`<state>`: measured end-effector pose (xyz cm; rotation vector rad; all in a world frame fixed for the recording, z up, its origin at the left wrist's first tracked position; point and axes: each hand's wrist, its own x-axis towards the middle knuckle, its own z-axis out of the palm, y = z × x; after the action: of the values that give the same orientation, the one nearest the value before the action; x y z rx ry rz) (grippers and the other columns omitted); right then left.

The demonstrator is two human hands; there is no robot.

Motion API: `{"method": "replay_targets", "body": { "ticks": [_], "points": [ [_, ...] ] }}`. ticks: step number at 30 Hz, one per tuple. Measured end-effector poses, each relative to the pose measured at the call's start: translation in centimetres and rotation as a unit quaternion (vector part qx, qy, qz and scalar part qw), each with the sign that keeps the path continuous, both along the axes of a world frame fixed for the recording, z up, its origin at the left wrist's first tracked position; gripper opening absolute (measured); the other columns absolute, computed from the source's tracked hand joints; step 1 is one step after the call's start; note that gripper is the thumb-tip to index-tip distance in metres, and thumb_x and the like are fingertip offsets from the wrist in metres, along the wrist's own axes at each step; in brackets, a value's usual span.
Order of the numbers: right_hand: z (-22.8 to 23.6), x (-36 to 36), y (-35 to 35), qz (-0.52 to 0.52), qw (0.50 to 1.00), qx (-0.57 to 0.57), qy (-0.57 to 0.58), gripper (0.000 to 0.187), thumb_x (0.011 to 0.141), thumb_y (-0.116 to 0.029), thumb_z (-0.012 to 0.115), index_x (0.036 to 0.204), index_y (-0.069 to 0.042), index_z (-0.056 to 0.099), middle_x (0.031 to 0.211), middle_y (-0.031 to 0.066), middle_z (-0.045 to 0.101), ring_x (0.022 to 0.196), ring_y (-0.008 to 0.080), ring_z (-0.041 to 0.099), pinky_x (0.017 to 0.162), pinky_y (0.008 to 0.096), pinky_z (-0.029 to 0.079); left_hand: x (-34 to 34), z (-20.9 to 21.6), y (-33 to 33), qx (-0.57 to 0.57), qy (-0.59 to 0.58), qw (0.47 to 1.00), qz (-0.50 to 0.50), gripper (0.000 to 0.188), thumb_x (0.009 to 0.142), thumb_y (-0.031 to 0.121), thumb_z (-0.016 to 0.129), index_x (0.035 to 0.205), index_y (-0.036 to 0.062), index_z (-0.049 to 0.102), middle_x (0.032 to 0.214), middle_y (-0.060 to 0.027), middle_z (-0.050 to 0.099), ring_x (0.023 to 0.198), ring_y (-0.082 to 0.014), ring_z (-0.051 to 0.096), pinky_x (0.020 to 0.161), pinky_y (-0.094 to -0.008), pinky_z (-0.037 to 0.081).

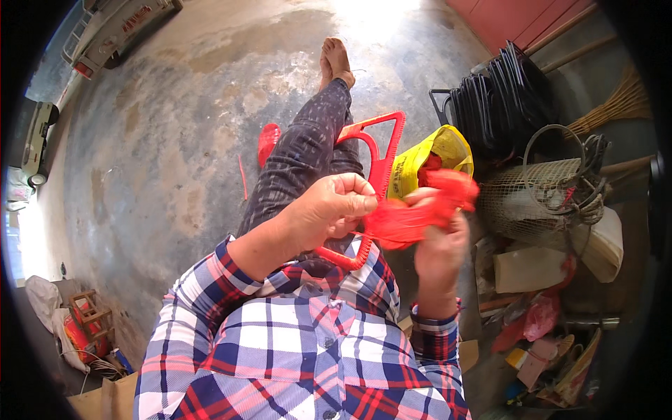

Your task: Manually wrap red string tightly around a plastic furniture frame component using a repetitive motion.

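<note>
A red plastic frame [383, 168], shaped like a chair's side piece, lies tilted across my lap and thighs. My left hand [329, 206] is closed in a pinch at the frame's inner edge. What its fingertips hold is too small to make out. On the other side my right hand [442, 248] grips a bundle of red cord [402, 222], smeared by motion, which spreads against the frame. Just beyond that hand stands an open yellow bag [411, 168] with more red material [432, 162] inside.
A red slipper [268, 142] and a thin red strip [243, 176] lie on the concrete floor [189, 140] left of my legs. To the right are stacked black frames [500, 98], a wire mesh basket [528, 192], a straw broom [616, 105] and assorted scraps. Parked vehicles [115, 28] stand far left.
</note>
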<state>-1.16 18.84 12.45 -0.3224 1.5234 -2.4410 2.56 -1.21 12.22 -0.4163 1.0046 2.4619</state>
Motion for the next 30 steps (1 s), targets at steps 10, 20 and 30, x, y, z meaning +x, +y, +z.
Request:
{"method": "replay_targets", "body": {
  "ticks": [10, 20, 30],
  "points": [
    [-0.3, -5.8, 21.0, -0.071, 0.961, -0.260, 0.059, 0.043, 0.081, -0.025, 0.061, 0.114, 0.000, 0.053, 0.090, 0.0036, 0.053, 0.075, 0.0167, 0.049, 0.075, 0.0322, 0.040, -1.2, -5.1, 0.1, -0.163, 0.031, 0.986, -0.004, 0.034, 0.079, -0.001, 0.073, 0.108, 0.0022, 0.056, 0.096, -0.0052, 0.062, 0.090, -0.0136, 0.060, 0.085, -0.0264, 0.049],
    [-9.3, -0.5, 4.2, 0.012, 0.984, 0.030, -0.173, 0.040, 0.078, -0.016, 0.059, 0.114, 0.001, 0.056, 0.086, 0.0035, 0.058, 0.073, 0.0122, 0.056, 0.067, 0.0269, 0.048, -2.1, -9.3, 1.6, -0.389, 0.047, 0.920, 0.010, 0.052, 0.074, 0.000, 0.065, 0.123, 0.0004, 0.049, 0.122, -0.0122, 0.050, 0.117, -0.0215, 0.047, 0.100, -0.0326, 0.040],
    [-4.4, -2.2, 5.9, -0.082, 0.985, -0.074, -0.130, 0.026, 0.077, -0.012, 0.055, 0.101, -0.001, 0.054, 0.082, 0.0072, 0.057, 0.075, 0.0190, 0.057, 0.071, 0.0327, 0.050, -1.8, -9.7, 1.7, -0.086, -0.022, 0.996, -0.017, 0.009, 0.080, 0.002, 0.054, 0.087, 0.0023, 0.061, 0.073, -0.0045, 0.060, 0.058, -0.0121, 0.053, 0.055, -0.0255, 0.044]
  ]
}}
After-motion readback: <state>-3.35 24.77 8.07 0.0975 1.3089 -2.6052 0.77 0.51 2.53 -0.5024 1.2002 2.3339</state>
